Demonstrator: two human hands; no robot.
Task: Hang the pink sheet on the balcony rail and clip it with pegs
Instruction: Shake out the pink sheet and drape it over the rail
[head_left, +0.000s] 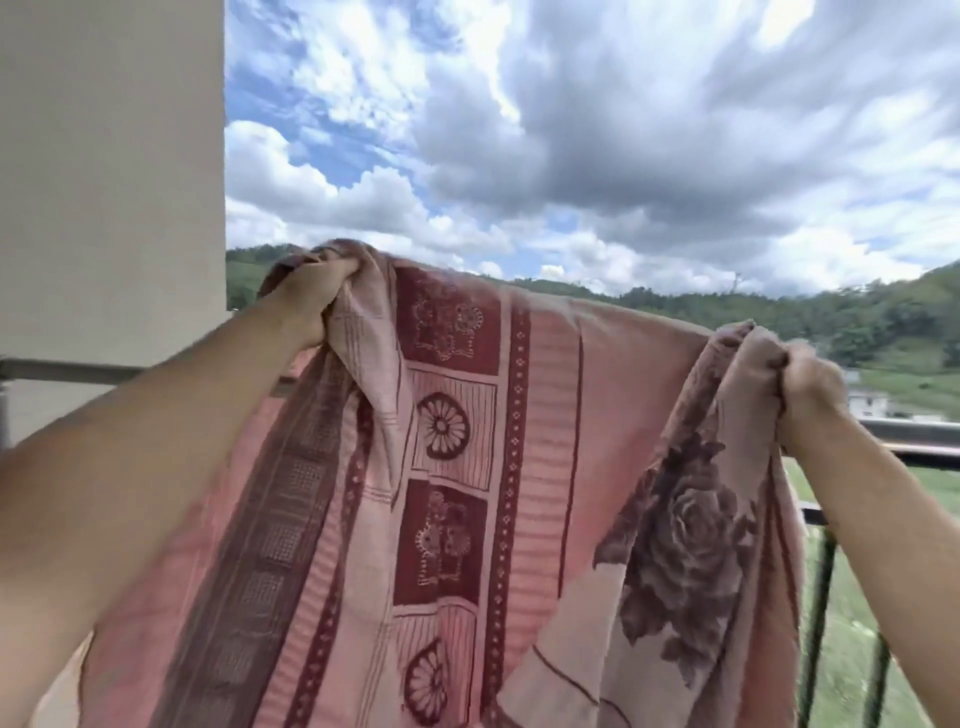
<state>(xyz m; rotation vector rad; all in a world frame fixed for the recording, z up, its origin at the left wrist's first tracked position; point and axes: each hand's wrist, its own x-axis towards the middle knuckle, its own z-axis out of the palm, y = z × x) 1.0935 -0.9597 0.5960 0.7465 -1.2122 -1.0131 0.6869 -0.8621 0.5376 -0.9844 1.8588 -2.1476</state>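
Standing at far left: a pale wall (111, 171), filling that edge from top to well below mid-height, with a grey ledge (67, 370) running across its lower part.

Reaching up and forward from the lower left corner: a bare forearm, ending in the left hand (311, 299). Gripping tight, fingers curled and clamped on a bunched top corner of the pink sheet (467, 493), folds of cloth spilling over the knuckles.

Hanging wide between both hands: that sheet, held up in the air, its upper edge sagging slightly from the left fist down toward the right one, the rest falling out of view at the bottom. Showing dark red bands, wheel-like flower motifs and dotted stripes down the middle, and a large dark rose (680, 540) on the folded part toward the right. Blurring somewhat at the edges.

Holding the other top corner at right: the right hand (808, 387), fingers curled and clenched round gathered cloth, forearm running off toward the lower right corner.

Peeking out behind and below that arm: the dark balcony rail (914, 460), with upright bars (821, 597) dropping beneath it. Cannot tell whether the cloth is touching the rail.

Lying beyond: wooded hills (779, 312), a white building (867, 402) near the right edge, grass below, and heavy cloud over blue sky.
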